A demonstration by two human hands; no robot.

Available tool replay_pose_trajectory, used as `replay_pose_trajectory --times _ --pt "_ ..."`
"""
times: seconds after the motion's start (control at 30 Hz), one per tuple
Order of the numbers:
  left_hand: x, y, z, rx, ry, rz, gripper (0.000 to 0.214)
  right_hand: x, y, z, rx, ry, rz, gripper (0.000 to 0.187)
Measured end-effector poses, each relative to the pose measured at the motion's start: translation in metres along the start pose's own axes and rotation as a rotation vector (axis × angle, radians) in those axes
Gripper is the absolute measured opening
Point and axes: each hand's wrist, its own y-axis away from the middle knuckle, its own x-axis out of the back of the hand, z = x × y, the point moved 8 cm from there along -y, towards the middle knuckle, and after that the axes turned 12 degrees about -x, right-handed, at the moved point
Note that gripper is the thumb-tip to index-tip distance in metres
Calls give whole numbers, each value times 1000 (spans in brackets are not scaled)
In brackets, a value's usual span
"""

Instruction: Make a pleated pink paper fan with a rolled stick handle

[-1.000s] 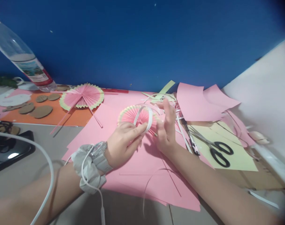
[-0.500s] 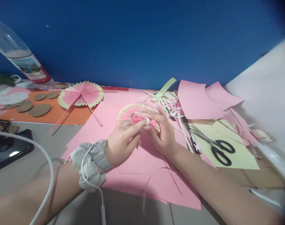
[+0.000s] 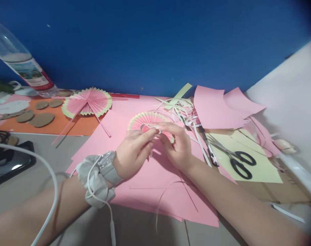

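Over the middle of the pink paper (image 3: 145, 194), both my hands close on a thin white ring that looks like a tape roll (image 3: 146, 125). My left hand (image 3: 133, 150) grips its near side, with the index finger pointing right. From the right, my right hand (image 3: 177, 145) pinches it between thumb and fingers, and the fingertips of both hands meet. Just behind them lies a pleated paper fan (image 3: 135, 120), pink with a pale yellow edge, partly hidden by the hands. A finished-looking fan (image 3: 96, 99) with two pink sticks rests to the left.
Scissors (image 3: 238, 160) and a pen (image 3: 210, 150) lie at right, near paper strips (image 3: 179, 109) and pink sheets (image 3: 211, 107). Cardboard discs (image 3: 42, 119) lie on orange paper at left, beside a bottle (image 3: 29, 65) and phone (image 3: 14, 164). A blue wall (image 3: 155, 44) stands behind.
The white ring has tipped flatter between my fingers, so its opening looks narrower. My right fingers have curled lower over it; the other things stay put.
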Motion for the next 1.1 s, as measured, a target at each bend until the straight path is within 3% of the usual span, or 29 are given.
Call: replay_pose_trajectory --times 0.17,0.43,0.67,0.97,1.1 --pt "-2 2 -3 56 53 -14 38 4 3 2 -23 -13 103 39" --pt "3 0 2 7 -12 19 36 -1 5 7 -54 -107 18 28" --pt "22 -7 -2 -2 -174 75 27 3 -3 -2 20 -3 -3 27" --pt "33 -10 -15 26 -400 51 19 19 -11 3 -39 282 186 9" --pt "33 -10 -14 48 -404 76 21 10 -11 2 -70 237 108 8"
